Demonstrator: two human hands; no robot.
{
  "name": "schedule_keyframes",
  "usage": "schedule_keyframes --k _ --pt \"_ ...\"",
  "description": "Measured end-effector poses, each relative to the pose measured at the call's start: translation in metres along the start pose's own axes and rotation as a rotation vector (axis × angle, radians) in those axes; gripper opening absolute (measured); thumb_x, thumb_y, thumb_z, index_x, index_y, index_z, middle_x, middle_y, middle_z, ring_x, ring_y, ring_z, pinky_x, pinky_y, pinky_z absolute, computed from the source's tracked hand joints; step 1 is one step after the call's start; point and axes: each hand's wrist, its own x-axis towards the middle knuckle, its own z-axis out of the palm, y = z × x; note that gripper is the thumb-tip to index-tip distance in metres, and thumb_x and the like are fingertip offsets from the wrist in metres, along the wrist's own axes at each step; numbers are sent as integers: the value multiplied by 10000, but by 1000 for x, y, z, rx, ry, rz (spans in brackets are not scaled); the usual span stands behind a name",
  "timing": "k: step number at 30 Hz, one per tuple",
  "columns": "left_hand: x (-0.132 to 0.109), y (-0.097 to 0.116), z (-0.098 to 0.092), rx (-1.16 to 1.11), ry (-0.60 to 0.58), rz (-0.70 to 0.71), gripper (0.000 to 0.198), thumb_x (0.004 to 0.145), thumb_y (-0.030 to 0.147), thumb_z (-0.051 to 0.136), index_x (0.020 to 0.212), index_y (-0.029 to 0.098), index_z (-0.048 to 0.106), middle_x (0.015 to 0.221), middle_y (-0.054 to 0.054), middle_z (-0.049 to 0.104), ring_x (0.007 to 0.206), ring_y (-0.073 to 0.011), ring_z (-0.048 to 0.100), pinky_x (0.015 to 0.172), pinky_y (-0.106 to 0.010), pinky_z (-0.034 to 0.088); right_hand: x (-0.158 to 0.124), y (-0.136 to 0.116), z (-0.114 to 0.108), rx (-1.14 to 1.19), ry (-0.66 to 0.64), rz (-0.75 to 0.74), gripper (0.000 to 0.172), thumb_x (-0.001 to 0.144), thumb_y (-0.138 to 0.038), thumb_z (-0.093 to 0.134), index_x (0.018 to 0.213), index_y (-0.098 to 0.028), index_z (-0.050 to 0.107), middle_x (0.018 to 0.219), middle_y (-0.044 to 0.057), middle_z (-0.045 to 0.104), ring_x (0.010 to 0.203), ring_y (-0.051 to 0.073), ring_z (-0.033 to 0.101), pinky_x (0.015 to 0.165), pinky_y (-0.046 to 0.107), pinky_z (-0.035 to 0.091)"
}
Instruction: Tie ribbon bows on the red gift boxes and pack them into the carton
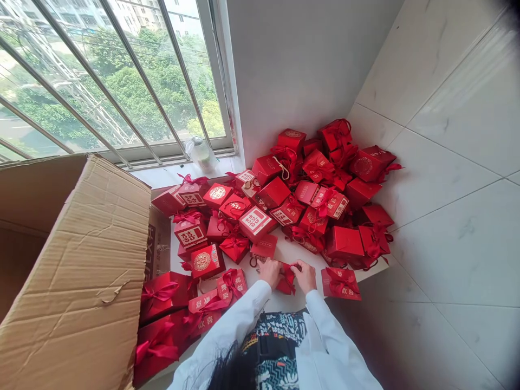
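Dozens of red boxes (274, 192) are being left heaped on the worktop (290, 252), more being held in the carton (73, 271); a red ribbon (286, 268) is being pinched by the left hand (268, 272) and right hand (304, 276).

Bright daylight pours through the window (109, 76), and the picture's edges bow outward.

a red gift box (286, 284) with a red satin ribbon bow lies directly below and between the left hand (269, 272) and the right hand (304, 276), tilted and partly hidden by them. a red ribbon strand (290, 265) runs between the two hands, pinched at each end by the fingertips (295, 266). a flat red box (263, 246) with gold print lies just beyond the left hand, a dark cord loop (253, 262) at its near corner.
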Motion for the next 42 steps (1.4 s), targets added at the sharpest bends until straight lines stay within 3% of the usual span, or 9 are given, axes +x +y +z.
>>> schedule_keyframes --k 5,10,16,21,26,36,42 --pt "3 -4 -4 -51 -35 54 168 812 294 643 880 141 637 986 -48 640 1055 -230 547 951 -481 393 0 -2 -1 16 13 20 229 806 -377 558 748 -164 621 697 2 638 663 135 573 732 320 443" --pt "-1 -34 -5 -175 -15 80 349 768 264 686 1076 144 573 1112 -75 583 946 -192 578 841 -374 470 -2 -5 -15 124 -15 22 215 690 -403 584 664 -191 613 757 28 655 677 158 566 717 307 449" --pt "-2 -60 1 -303 -48 16 211 876 324 571 929 122 603 863 -21 628 766 -136 603 736 -330 511 -10 -4 -12 369 -131 118 263 659 -444 596 688 -184 567 586 7 612 559 153 554 504 249 431" --pt "0 -54 2 -370 14 -6 213 881 326 565 876 119 612 849 -19 635 785 -142 611 755 -339 513 -9 -5 -1 575 -209 170 263 647 -433 569 674 -201 448 730 41 671 501 107 540 416 204 385" --pt "1 -44 9 -437 94 -19 217 901 322 533 921 121 610 889 -29 639 816 -148 614 764 -340 514 -8 -3 4 658 -220 205 288 627 -420 588 693 -215 398 657 5 648 473 96 539 403 186 383" --pt "5 -41 16 -454 148 -90 239 906 345 515 950 126 599 897 -35 634 830 -154 607 791 -360 495 -9 -2 4 563 -213 196 222 638 -344 609 687 -212 438 575 -39 612 449 105 555 441 210 448" --pt "3 -42 19 -498 161 -63 273 879 393 476 823 160 608 755 -27 650 733 -157 594 694 -267 433 -9 -3 5 514 -193 178 272 657 -384 592 837 -212 482 624 -38 608 494 122 582 486 242 492"
